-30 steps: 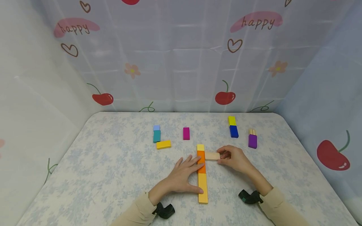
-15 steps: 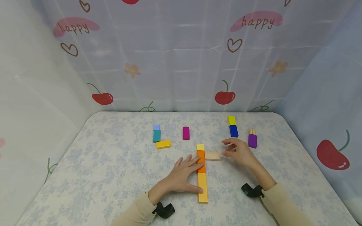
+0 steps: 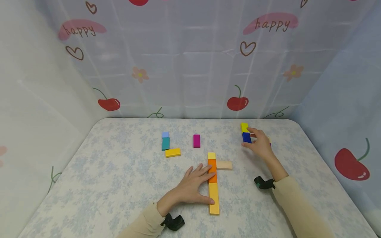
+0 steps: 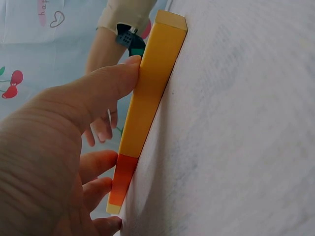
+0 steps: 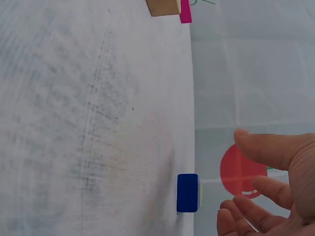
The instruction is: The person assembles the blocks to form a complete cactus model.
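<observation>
My left hand (image 3: 190, 188) lies spread beside a straight row of blocks, fingertips on the orange block (image 3: 212, 178) and thumb on the long yellow-orange block (image 3: 214, 195). A small pale yellow block (image 3: 211, 155) tops that row. From its right side a plain wooden block (image 3: 224, 165) sticks out. My right hand (image 3: 259, 144) hovers by the dark blue block (image 3: 246, 137), thumb and fingers apart around it in the head view. In the right wrist view, a gap shows between the fingers and the blue block (image 5: 187, 192). Behind it lies a bright yellow block (image 3: 244, 127).
At the back left lie a light blue block (image 3: 165, 134), a teal block (image 3: 165, 144) and a yellow block (image 3: 173, 152). A magenta block (image 3: 196, 141) lies back of the row. My right hand mostly hides a purple block. A curtain (image 3: 184, 86) hangs behind the table.
My right hand has let go of the wooden block and moved up and right to the dark blue block. My left hand has stayed on the row.
</observation>
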`<state>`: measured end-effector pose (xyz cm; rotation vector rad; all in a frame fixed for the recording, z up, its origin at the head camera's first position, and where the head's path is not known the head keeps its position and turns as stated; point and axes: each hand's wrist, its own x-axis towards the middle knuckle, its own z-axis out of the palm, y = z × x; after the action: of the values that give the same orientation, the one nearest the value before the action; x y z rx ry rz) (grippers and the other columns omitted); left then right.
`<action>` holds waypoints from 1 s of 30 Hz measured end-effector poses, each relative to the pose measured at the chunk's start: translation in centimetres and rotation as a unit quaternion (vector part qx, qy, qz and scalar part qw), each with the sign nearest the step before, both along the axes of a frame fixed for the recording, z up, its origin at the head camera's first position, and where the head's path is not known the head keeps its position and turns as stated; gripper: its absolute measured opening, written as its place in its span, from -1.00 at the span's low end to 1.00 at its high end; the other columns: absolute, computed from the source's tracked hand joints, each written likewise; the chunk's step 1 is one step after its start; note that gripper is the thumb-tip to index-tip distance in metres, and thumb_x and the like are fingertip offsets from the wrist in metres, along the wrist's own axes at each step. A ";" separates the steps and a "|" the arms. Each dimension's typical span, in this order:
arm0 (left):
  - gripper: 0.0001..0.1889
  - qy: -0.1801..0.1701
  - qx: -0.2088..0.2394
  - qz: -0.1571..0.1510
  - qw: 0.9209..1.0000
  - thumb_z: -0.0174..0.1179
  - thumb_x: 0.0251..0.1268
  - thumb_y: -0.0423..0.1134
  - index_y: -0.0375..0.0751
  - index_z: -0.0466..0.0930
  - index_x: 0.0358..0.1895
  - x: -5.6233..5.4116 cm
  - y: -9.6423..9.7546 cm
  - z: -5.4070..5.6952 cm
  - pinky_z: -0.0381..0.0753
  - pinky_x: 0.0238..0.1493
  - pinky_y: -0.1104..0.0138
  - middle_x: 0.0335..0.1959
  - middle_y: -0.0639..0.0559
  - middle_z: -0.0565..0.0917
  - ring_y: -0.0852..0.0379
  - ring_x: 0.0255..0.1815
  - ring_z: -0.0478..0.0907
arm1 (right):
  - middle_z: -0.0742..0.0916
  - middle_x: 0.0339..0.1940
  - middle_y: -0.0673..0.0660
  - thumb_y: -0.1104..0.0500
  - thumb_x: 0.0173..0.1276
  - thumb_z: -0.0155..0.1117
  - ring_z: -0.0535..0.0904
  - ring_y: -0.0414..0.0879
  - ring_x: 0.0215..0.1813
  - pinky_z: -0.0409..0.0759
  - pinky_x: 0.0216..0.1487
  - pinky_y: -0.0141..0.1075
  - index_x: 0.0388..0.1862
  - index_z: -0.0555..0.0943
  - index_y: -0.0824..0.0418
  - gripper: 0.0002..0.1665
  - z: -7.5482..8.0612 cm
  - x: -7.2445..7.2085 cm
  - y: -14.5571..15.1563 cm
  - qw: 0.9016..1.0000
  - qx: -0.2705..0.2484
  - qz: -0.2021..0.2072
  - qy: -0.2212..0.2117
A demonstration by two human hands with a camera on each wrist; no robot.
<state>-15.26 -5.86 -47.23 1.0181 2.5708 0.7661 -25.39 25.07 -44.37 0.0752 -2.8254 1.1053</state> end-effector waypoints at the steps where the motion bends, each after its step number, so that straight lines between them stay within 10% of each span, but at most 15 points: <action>1: -0.06 0.002 -0.001 0.000 1.000 0.36 0.05 0.27 0.14 0.18 0.52 0.0 0.0 0.0 -0.22 0.52 -0.20 0.61 0.14 -0.01 -0.08 0.63 -0.19 | 0.37 0.34 0.48 0.25 0.28 0.38 0.38 0.37 0.30 0.50 0.21 0.19 0.47 0.23 0.36 -0.15 0.0 -0.2 0.0 1.000 0.002 -0.006 -0.004; 30: -0.06 0.004 -0.002 -0.001 1.000 0.34 0.05 0.29 0.13 0.18 0.52 0.0 0.1 0.0 -0.22 0.52 -0.20 0.61 0.14 -0.01 -0.09 0.63 -0.18 | 0.38 0.32 0.55 0.14 0.29 0.37 0.41 0.37 0.28 0.49 0.24 0.14 0.49 0.08 0.52 -0.02 -1.6 -2.3 0.3 0.993 0.000 -0.034 -0.109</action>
<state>-15.28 -5.77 -47.20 1.0239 2.5760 0.7578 -27.66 25.39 -45.97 -0.1502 -2.9907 1.1635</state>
